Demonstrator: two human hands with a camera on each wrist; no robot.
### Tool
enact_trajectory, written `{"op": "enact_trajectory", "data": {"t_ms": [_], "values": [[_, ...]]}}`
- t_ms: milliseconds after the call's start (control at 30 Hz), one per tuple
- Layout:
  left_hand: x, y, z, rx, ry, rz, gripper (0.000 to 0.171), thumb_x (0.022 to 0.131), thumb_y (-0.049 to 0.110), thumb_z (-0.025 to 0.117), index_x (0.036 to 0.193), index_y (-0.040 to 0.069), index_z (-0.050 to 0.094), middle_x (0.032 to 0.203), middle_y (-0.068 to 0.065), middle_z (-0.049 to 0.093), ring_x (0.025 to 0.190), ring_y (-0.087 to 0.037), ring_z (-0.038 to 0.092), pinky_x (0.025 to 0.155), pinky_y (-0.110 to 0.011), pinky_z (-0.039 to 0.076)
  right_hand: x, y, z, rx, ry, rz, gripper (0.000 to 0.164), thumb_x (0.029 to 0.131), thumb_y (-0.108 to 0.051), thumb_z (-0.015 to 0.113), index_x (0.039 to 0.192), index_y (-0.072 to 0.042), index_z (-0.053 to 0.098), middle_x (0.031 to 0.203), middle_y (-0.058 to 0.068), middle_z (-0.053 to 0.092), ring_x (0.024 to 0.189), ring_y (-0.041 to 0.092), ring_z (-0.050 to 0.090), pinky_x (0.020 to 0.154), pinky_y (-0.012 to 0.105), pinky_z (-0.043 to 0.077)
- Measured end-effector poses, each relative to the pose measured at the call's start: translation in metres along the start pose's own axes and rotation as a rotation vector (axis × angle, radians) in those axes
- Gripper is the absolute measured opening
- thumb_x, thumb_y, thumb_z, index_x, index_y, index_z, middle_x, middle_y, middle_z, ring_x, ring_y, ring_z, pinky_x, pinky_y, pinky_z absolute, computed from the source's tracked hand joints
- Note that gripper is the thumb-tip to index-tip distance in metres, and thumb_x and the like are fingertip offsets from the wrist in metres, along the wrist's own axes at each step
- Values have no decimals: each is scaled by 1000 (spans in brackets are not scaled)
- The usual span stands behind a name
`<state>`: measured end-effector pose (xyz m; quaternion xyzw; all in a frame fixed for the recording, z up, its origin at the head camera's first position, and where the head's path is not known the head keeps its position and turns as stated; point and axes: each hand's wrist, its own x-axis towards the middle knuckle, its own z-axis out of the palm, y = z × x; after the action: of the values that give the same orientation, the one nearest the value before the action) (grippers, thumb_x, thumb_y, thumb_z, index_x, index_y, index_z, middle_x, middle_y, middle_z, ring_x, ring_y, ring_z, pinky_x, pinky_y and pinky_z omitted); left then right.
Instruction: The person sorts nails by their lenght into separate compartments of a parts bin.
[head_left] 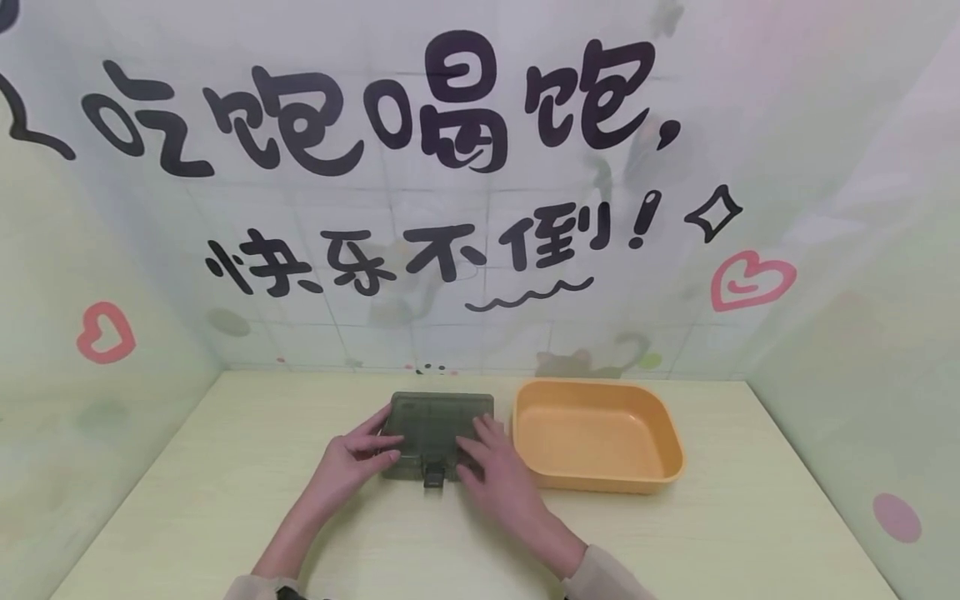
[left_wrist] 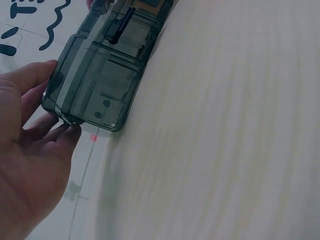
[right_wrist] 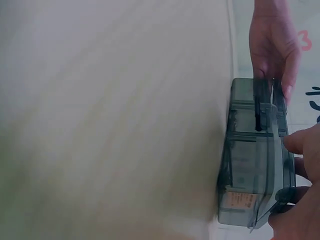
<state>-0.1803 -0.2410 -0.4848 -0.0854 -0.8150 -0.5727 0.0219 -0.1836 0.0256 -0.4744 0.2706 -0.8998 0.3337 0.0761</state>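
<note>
A dark green see-through plastic box [head_left: 431, 417] with inner dividers lies on the table in front of me. Its latch [head_left: 434, 477] sticks out at the near side, swung away from the box. My left hand [head_left: 348, 471] holds the left end, thumb near the front and fingers at the side, as the left wrist view shows on the box [left_wrist: 100, 85]. At the opposite end, my right hand [head_left: 501, 483] grips the lid edge and side. A small printed label [right_wrist: 241, 200] shows through the wall in the right wrist view. Other contents are hard to make out.
An orange-yellow rectangular tray [head_left: 592, 442] with rounded corners stands just right of the box, close to my right hand. Printed wall panels [head_left: 480, 342] with black writing and pink hearts enclose the pale wooden table [head_left: 390, 550] at the back and sides.
</note>
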Motion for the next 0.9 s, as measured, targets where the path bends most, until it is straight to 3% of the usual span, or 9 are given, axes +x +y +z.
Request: {"op": "enact_trajectory", "data": {"t_ms": [233, 533, 767, 900], "values": [[2, -1, 2, 4, 9, 0, 20, 89, 11, 80, 106, 0, 78, 162, -13, 36, 149, -41, 28, 111, -35, 42, -1, 2, 5, -64, -18, -20, 44, 90, -17, 79, 132, -9, 70, 153, 22, 48, 146, 39, 37, 118, 55, 37], [1, -3, 1, -10, 28, -60, 16, 86, 10, 84, 99, 3, 80, 163, -8, 37, 149, -40, 28, 108, -30, 46, 5, 8, 7, -80, -111, -46, 60, 85, -23, 85, 139, -10, 65, 156, 13, 48, 149, 31, 35, 122, 53, 31], [1, -2, 0, 3, 24, -65, 16, 87, 12, 83, 100, 3, 80, 162, -5, 37, 149, -40, 27, 107, -29, 47, 7, 8, 10, -331, -176, -139, 82, 82, -47, 84, 151, -16, 53, 161, 14, 39, 152, 32, 29, 125, 55, 24], [3, -2, 2, 41, 14, -49, 18, 87, 13, 83, 102, 3, 80, 162, -7, 38, 148, -41, 30, 111, -47, 46, 6, 7, 16, -464, -136, -183, 87, 80, -58, 81, 151, -16, 53, 159, 19, 40, 149, 37, 32, 122, 60, 29]]}}
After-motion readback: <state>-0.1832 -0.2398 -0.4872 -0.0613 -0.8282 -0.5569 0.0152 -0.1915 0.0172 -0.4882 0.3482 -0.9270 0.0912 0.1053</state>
